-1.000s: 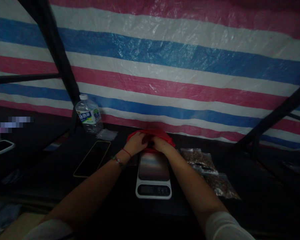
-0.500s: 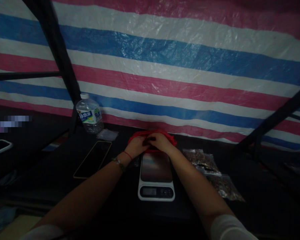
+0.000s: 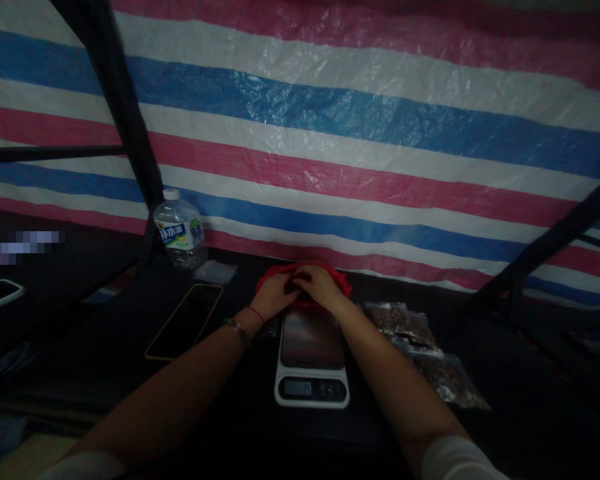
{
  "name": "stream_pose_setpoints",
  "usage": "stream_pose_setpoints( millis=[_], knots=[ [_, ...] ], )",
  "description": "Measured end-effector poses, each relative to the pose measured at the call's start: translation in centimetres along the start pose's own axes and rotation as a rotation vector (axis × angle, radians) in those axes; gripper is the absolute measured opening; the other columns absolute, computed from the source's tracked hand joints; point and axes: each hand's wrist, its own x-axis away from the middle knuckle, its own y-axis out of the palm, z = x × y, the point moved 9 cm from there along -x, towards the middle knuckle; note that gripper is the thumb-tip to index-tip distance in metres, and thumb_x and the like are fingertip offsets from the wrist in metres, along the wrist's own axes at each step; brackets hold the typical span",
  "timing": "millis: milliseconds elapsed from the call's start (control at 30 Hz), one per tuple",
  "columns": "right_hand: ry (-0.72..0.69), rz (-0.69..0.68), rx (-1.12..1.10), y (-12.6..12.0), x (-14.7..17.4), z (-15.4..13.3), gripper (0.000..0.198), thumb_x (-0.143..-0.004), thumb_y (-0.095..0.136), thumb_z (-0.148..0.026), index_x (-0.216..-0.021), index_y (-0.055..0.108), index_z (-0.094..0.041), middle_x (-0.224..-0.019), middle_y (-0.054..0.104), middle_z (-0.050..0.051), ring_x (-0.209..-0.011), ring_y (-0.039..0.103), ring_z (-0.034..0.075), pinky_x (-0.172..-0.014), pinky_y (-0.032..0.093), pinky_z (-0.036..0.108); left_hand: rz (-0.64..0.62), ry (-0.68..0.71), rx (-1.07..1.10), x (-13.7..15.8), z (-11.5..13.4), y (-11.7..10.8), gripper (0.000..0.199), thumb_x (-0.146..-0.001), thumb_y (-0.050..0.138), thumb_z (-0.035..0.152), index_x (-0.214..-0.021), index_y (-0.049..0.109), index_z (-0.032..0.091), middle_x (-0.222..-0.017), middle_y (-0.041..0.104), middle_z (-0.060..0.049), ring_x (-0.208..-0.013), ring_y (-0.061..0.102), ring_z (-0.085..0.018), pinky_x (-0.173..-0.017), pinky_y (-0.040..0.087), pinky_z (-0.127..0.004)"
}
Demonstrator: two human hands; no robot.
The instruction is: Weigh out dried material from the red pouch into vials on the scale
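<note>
A crumpled red plastic bag (image 3: 337, 280) lies just past the far end of a white kitchen scale (image 3: 313, 400). My left hand (image 3: 276, 291) is closed on the bag from the left, a bracelet and a red string on its wrist. From the right, my right hand (image 3: 320, 285) is also closed on it, fingers curled close to those of the left. The fingertips sink into dark folds, so whatever lies between them is partly hidden. Both forearms flank the scale, whose metal plate is bare and whose small display shows a faint reading.
Several small zip bags (image 3: 433, 367) of brownish bits lie right of my right forearm. Left of the scale are a phone (image 3: 185, 323), a stack of clear bags (image 3: 216, 271) and a large bottle (image 3: 180, 230). A striped tarp (image 3: 330, 160) hangs behind the black table.
Digits now show on the scale's display, which looked blank before. Both hands stay at the red bag with only slight finger movement. The view has shifted a little.
</note>
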Motion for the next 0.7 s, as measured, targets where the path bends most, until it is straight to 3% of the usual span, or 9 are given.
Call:
stream_pose_setpoints(
  millis=[133, 267, 433, 567, 700],
  knots=[
    [0.049, 0.066, 0.145, -1.0, 0.0, 0.4, 0.030, -0.083, 0.046, -0.003, -0.096, 0.070, -0.014, -0.100, 0.071, 0.009, -0.096, 0.063, 0.019, -0.092, 0.045, 0.031, 0.105, -0.051, -0.059, 0.1, -0.9, -1.0, 0.033, -0.086, 0.053, 0.029, -0.115, 0.060, 0.016, -0.111, 0.067, -0.009, -0.105, 0.063, -0.022, -0.095, 0.048, -0.034],
    [0.092, -0.235, 0.193, 2.2, 0.5, 1.4, 0.033, -0.081, 0.044, -0.002, -0.096, 0.072, -0.013, -0.101, 0.072, 0.011, -0.092, 0.066, 0.019, -0.087, 0.048, 0.029, 0.097, -0.092, -0.158, 0.2, -1.2, -1.2, 0.031, -0.091, 0.046, 0.026, -0.117, 0.056, 0.015, -0.113, 0.065, -0.011, -0.107, 0.061, -0.023, -0.096, 0.047, -0.035],
    [-0.114, -0.458, 0.151, 5.7, 1.2, -0.1, 0.033, -0.080, 0.050, -0.002, -0.102, 0.071, -0.015, -0.111, 0.070, 0.010, -0.103, 0.063, 0.019, -0.094, 0.045, 0.031, 0.100, -0.108, -0.246, 0.2, -0.8, -1.3, 0.028, -0.093, 0.041, 0.025, -0.116, 0.052, 0.014, -0.117, 0.061, -0.013, -0.109, 0.059, -0.023, -0.091, 0.049, -0.034],
    [-0.112, -0.552, 0.194, 6.0, 1.4, 0.2, 0.033, -0.079, 0.052, -0.003, -0.100, 0.073, -0.017, -0.106, 0.072, 0.008, -0.100, 0.065, 0.019, -0.091, 0.047, 0.029, 0.048, -0.110, -0.283, 0.1, -1.1, -0.8, 0.028, -0.093, 0.040, 0.023, -0.117, 0.051, 0.013, -0.118, 0.059, -0.014, -0.109, 0.059, -0.023, -0.088, 0.049, -0.033],
    [0.015, -0.590, 0.315, 4.4, 1.5, 1.7, 0.035, -0.078, 0.050, -0.001, -0.099, 0.074, -0.016, -0.103, 0.073, 0.009, -0.093, 0.067, 0.018, -0.085, 0.048, 0.026, 0.033, -0.107, -0.299, 0.3, -1.2, -0.6, 0.027, -0.093, 0.041, 0.024, -0.115, 0.053, 0.014, -0.114, 0.060, -0.013, -0.107, 0.060, -0.023, -0.089, 0.049, -0.033]
  ],
)
